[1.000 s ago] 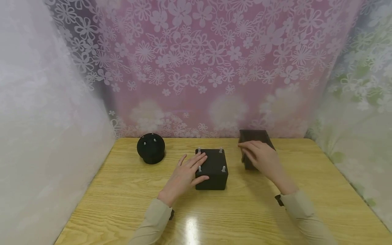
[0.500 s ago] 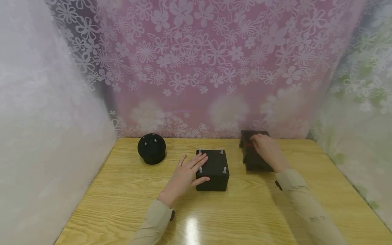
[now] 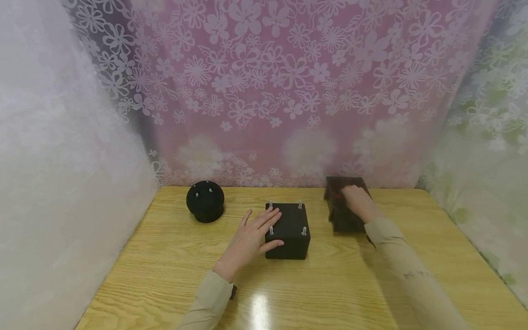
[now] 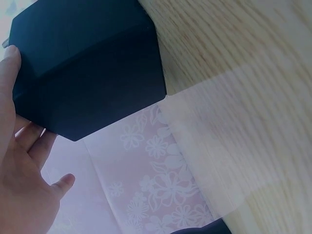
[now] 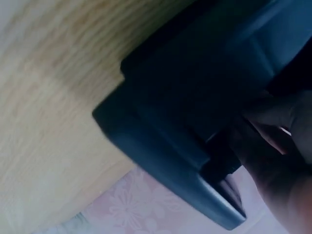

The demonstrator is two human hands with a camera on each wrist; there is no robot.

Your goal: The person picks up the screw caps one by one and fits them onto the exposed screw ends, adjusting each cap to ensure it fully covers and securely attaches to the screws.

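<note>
A black box (image 3: 290, 229) with a pale upright peg near each top corner stands mid-table. My left hand (image 3: 251, 236) lies on its left side, fingers extended over the top and thumb along the front. In the left wrist view, the box (image 4: 92, 83) appears with my left hand (image 4: 29, 180) against it. To the right is a black open bin (image 3: 346, 224), a small patch of red showing inside. My right hand (image 3: 360, 201) reaches into it, fingertips hidden. The right wrist view is dark; the hand (image 5: 278, 146) is inside the bin (image 5: 156, 122), and any held thing cannot be made out.
At the back left of the wooden table (image 3: 165, 275) sits a round black object (image 3: 205, 200) on a short base, with several small pale pegs on top. A pink flowered curtain (image 3: 288, 91) hangs behind the table, with pale sheets at both sides.
My right hand has shifted from above the bin's left part further right and down into it, and its fingertips have gone out of sight. The left hand stays on the box.
</note>
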